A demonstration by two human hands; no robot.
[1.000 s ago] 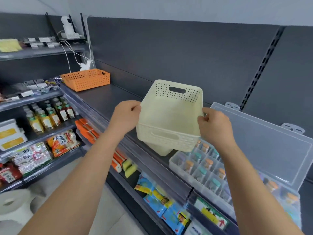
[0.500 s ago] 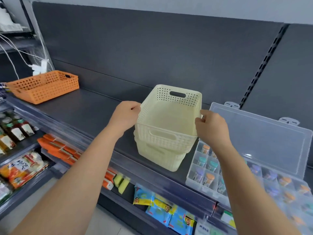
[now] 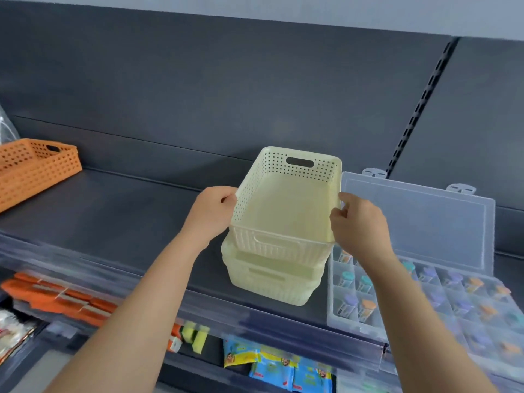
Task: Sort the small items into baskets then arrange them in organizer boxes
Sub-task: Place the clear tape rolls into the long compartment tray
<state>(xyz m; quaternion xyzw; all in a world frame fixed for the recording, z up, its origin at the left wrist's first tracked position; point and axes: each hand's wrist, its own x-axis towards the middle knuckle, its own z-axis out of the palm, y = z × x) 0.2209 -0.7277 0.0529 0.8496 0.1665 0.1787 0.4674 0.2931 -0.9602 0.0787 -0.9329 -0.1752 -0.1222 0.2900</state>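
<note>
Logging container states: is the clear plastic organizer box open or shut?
Open. The clear plastic organizer box has its lid raised, exposing the compartments.

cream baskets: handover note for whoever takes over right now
Hands: left hand and right hand each grip a side rim of the empty cream perforated plastic basket, held over a second cream basket on the dark shelf.
Orange perforated basket: far left on that shelf.
Done: small capped vials sit in the open clear plastic organizer box, right of the baskets.
Left: set the held basket down.
</note>
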